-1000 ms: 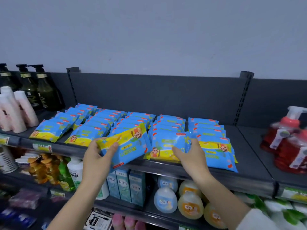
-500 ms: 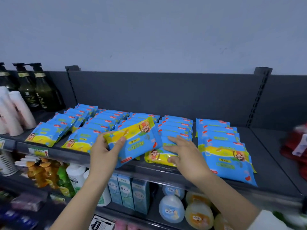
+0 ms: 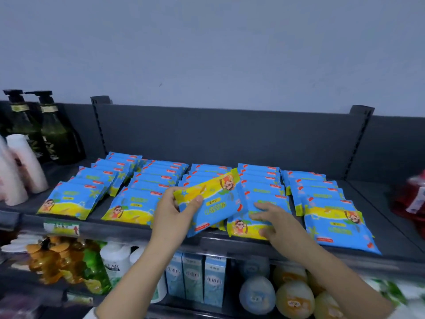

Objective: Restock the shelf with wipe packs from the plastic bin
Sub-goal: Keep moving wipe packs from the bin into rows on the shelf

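Head: left hand [image 3: 172, 212] grips flat, seemingly glossy pack [image 3: 215, 207].

This is a shop: a dark metal shelf [image 3: 391, 226] on slotted uprights [image 3: 358, 143] carries neat rows of identical wipe packs [image 3: 128, 208], with a price tag [image 3: 61, 227] on its front rail, pump bottles [image 3: 57, 134] alongside and matching boxes [image 3: 193, 279] below.

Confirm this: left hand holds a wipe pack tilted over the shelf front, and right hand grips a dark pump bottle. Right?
Wrong on the right hand: the head view shows it lying flat, fingers straight, on the front wipe pack of a row, not on a bottle. The left hand does hold the tilted wipe pack.
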Available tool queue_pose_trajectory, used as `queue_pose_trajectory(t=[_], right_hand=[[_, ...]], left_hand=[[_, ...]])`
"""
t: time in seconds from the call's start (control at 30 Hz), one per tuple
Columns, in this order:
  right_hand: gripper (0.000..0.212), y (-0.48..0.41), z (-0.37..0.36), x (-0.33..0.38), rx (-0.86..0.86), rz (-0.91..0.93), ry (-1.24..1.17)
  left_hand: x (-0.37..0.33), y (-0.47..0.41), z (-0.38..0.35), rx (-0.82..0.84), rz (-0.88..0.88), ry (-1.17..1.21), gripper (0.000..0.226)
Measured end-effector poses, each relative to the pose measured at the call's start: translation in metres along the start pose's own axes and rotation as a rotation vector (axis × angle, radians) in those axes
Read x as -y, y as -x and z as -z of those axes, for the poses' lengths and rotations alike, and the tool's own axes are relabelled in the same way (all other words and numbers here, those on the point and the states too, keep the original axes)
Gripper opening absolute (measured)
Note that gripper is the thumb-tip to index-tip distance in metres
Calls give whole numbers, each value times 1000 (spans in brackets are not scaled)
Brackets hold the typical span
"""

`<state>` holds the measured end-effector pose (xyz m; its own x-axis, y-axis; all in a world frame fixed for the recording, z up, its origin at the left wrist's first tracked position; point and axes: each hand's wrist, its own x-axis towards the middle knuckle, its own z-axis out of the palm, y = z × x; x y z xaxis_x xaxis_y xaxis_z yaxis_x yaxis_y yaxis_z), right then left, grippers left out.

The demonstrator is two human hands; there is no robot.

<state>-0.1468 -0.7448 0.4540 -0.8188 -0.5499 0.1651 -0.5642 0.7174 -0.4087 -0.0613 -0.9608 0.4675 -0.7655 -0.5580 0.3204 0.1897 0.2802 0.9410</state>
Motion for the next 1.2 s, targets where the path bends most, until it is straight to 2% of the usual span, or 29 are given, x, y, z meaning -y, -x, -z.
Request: queue_pose_trajectory(t=[0.1,0.17,0.27,0.37,0.43,0.5,0.57,0.67,0.73,0.8,0.9,0.97,1.07,1.2], right_hand=[[36,11,0,14,-115,-49,-83],[35,20,4,24,-254,-98,-258],[33,32,11,38,-411,-218,-720],[32,42,11,47,-443,-355,-1159],[24,49,7,51,-446,-380,-1355],[35,56,4,52,-500,-391,-1503],[47,60,4,47,-577,-436,-1554],[52,68,11,35,-693,-477,-1468],[60,75,22,24,-768,-458,-1374],[59,81,36,15,-785,-438,-1304],[38,77,52,9,-680,-373,-1127],[26,66,62,14,-601,-298,-874],[28,41,70,33,-452,-154,-520],[41,-5,52,73,-182,17,-232]], left_hand=[[2,0,2,87,-27,-3,16],[0,1,-1,143,-40,13,14],[0,4,-9,224,-22,54,19],[0,16,-25,236,15,167,20],[-2,27,-40,240,16,216,18],[-4,39,-56,250,-27,217,19],[-8,51,-68,283,-66,213,21],[-9,59,-76,438,-116,133,24],[-7,57,-76,547,-205,-50,22],[-6,53,-71,580,-318,-282,28],[-2,43,-54,474,-421,-449,29],[5,33,-39,384,-465,-530,23],[20,16,-14,234,-526,-680,18],[36,0,27,65,-461,-807,19]])
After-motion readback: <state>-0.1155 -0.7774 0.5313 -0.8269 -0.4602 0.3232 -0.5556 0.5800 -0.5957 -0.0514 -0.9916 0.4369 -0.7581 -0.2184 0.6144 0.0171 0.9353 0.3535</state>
